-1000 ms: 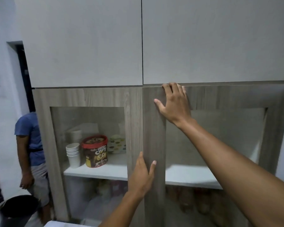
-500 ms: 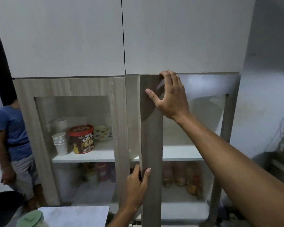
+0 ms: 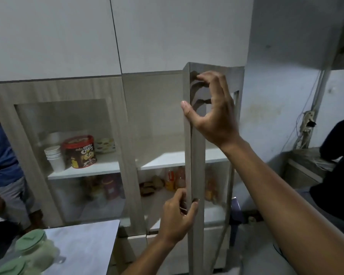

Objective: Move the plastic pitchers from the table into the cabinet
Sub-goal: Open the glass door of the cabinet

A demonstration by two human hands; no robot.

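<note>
Both of my hands hold the free edge of the right cabinet door, a wood-grain frame with a glass pane, which stands swung wide open and edge-on to me. My right hand grips it near the top, thumb on the near side and fingers behind. My left hand clasps the same edge lower down. Inside, a bare white shelf shows. Two plastic pitchers with pale green lids stand on the table at the bottom left: one pitcher nearer the cabinet, another pitcher cut off by the frame.
The white table sits left of the open door. Behind the closed left door are stacked paper cups and a red cereal tub. A person in blue stands far left; another person's dark sleeve is at right.
The right door has swung from shut to wide open, pulled by both hands. My view dropped and shifted right, bringing the table and the pitchers into sight.
</note>
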